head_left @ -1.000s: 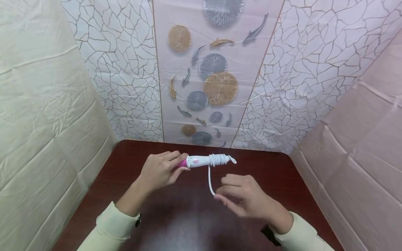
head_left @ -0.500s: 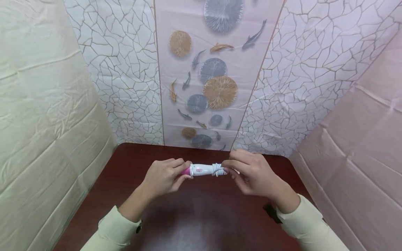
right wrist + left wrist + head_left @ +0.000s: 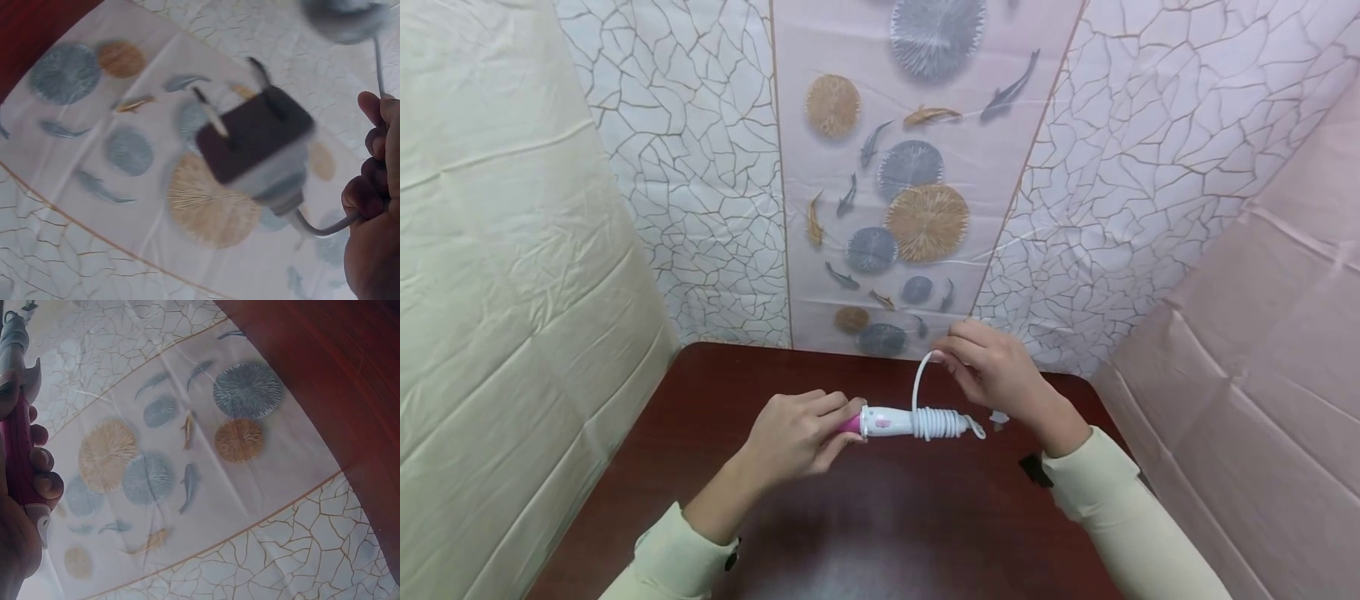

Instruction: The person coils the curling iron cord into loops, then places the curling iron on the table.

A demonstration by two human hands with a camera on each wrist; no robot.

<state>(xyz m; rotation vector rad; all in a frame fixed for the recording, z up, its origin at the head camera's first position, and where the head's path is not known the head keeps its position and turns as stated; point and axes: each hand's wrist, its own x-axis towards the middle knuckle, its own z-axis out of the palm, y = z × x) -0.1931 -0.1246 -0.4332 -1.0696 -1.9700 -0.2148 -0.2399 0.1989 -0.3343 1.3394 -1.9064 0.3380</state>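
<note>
My left hand [image 3: 805,433] grips the pink end of a pink-and-white hair iron [image 3: 887,422], held level above the table. In the left wrist view, my fingers curl round its pink body [image 3: 19,459]. White cord [image 3: 936,423] is wound in several coils about the handle's right end, with a small loop beyond. Up and to the right, my right hand [image 3: 992,367] pinches the cord's free length, which arches up from the coils. A two-pin plug [image 3: 256,137] with a dark face dangles from the cord below that hand, blurred in the right wrist view.
The dark red-brown table [image 3: 880,517] lies under both hands. A patterned cloth [image 3: 722,192] with fish and round motifs hangs behind its far edge. Pale cloth walls [image 3: 512,292] stand on both sides.
My right hand has carried the cord from below the handle, across its front, to above it. The hair iron has shifted slightly right and down in view; my left hand keeps its grip.
</note>
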